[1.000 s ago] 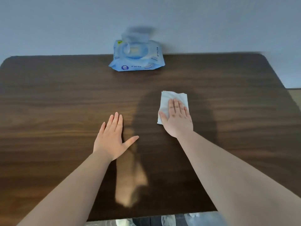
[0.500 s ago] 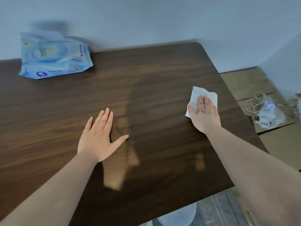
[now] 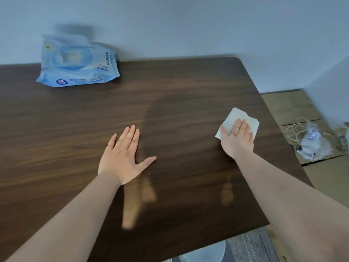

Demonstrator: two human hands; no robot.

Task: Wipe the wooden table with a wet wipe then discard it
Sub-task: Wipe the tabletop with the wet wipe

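Observation:
A dark wooden table [image 3: 179,95] fills most of the head view. A white wet wipe [image 3: 236,118] lies flat on it near the right edge. My right hand [image 3: 237,138] presses down on the wipe with flat fingers, covering its lower half. My left hand [image 3: 124,157] rests palm down on the bare wood at the middle, fingers spread, holding nothing.
A blue pack of wet wipes [image 3: 77,65] with its lid flap up sits at the table's far left against the wall. Right of the table, flattened cardboard [image 3: 289,106] lies on the floor with a cord and a crumpled plastic bag [image 3: 311,142].
My right hand has slid the wipe from the table's middle toward the right edge. The view has swung right, then back a little. My left hand has stayed flat in place.

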